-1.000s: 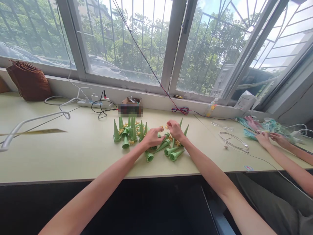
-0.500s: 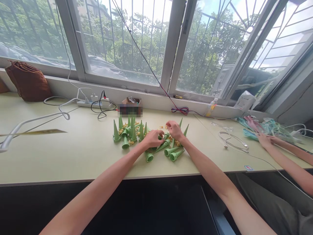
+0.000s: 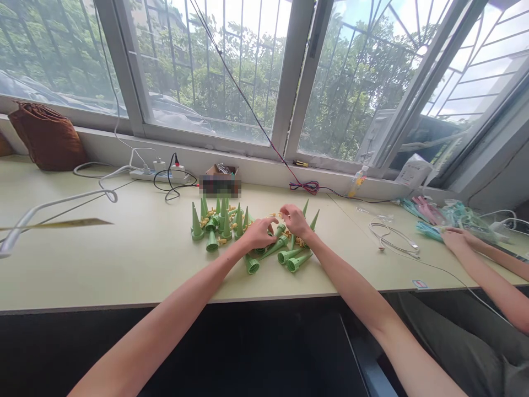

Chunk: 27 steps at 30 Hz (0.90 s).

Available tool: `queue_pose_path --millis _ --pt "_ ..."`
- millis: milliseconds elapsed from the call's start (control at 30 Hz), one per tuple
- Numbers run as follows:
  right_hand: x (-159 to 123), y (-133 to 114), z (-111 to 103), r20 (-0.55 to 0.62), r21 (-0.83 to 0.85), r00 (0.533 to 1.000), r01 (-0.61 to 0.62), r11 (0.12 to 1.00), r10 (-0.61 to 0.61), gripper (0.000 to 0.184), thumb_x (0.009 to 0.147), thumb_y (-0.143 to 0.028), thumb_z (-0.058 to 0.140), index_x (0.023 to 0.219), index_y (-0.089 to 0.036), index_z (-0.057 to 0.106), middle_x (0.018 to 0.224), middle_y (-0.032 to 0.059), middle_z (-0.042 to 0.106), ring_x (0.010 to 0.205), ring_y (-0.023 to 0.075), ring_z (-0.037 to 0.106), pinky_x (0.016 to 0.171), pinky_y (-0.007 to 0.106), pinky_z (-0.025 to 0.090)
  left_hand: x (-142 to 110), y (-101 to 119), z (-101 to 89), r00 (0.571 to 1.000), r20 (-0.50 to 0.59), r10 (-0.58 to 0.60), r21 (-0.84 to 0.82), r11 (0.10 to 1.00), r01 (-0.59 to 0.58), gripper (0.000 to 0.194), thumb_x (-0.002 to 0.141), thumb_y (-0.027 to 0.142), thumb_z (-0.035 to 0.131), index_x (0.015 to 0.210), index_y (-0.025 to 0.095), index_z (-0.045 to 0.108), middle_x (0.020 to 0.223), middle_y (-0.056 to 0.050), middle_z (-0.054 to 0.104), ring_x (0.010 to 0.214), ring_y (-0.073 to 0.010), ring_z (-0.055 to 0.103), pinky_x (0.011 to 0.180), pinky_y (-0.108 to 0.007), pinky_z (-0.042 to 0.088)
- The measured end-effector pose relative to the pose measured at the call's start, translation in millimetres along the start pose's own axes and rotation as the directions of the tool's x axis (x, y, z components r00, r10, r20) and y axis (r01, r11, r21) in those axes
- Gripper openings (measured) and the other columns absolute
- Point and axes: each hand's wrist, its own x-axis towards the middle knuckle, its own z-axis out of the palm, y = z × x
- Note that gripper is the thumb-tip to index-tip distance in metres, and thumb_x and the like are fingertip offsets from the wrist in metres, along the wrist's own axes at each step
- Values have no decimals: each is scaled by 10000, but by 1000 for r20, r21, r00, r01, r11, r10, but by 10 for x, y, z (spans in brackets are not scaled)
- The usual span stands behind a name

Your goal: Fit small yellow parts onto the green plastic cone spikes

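Note:
Several green plastic cone spikes [image 3: 215, 223] stand upright in a cluster on the pale table [image 3: 124, 259], with small yellow parts among them. More green cones [image 3: 295, 258] lie on their sides nearer me. My left hand [image 3: 258, 232] rests over the lying cones, fingers curled down onto one green cone. My right hand [image 3: 294, 219] is just to its right, thumb and fingers pinched on a small yellow part [image 3: 281, 214]. The two hands almost touch.
A white power strip [image 3: 159, 175] with cables and a small cardboard box [image 3: 221, 172] lie by the window sill. A brown bag [image 3: 47, 138] sits far left. A white cable [image 3: 392, 237] lies right of me. Another person's hands [image 3: 458, 240] handle teal packets at far right.
My left hand has slid slightly right and closed down on the lying cones. The other person's hands have come together and shifted right.

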Motion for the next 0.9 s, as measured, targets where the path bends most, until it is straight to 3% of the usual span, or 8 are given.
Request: queue_pose_path --millis 167,533,733,900 --pt "1 20 13 21 -17 1000 -2 1000 2 136 822 -110 462 867 -167 577 879 54 571 766 150 536 744 281 437 -4 18 -10 1000 13 -14 -17 1000 14 543 620 228 602 1162 195 619 826 -19 715 690 -186 628 687 -274 459" --pt "-5 10 14 21 -15 1000 19 1000 -19 114 825 -118 473 848 -169 571 858 44 574 748 143 529 736 277 445 -9 45 -28 999 37 -36 -19 999 37 674 604 234 613 1273 190 548 818 -15 712 664 -176 626 684 -273 457" --pt "-15 -29 -1 0 -5 1000 20 1000 -20 124 830 -120 471 851 -171 582 843 47 582 768 151 540 735 284 463 -11 49 -30 999 -7 -48 -40 998 47 661 626 248 623 1278 193 528 817 -7 701 668 -168 614 689 -272 454" --pt "-10 -46 -12 -87 53 995 51 997 -46 133 829 -149 475 874 -175 597 857 62 597 783 170 565 709 302 494 -8 22 -13 995 -83 -52 1 999 53 693 670 253 598 1349 199 467 846 -11 686 751 -182 614 729 -276 448"
